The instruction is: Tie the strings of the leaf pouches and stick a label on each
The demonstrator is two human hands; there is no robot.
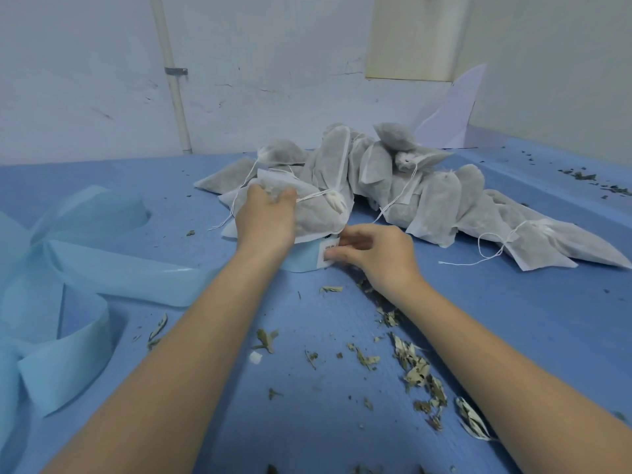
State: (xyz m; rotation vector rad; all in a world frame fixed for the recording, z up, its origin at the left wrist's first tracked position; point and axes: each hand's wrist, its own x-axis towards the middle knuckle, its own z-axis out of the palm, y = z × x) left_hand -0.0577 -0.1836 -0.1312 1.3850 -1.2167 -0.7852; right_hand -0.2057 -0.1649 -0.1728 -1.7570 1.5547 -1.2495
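Counted two hands (265,218), one label roll (307,256), roughly fifteen leaf pouches (437,206) (heaped, count uncertain).

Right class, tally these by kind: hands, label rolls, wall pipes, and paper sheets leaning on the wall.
Bare hands: 2, left hand gripping a white fabric leaf pouch, right hand pinching a white printed label
Pale blue label roll: 1
White wall pipe: 1
White paper sheet: 1
Total: 5
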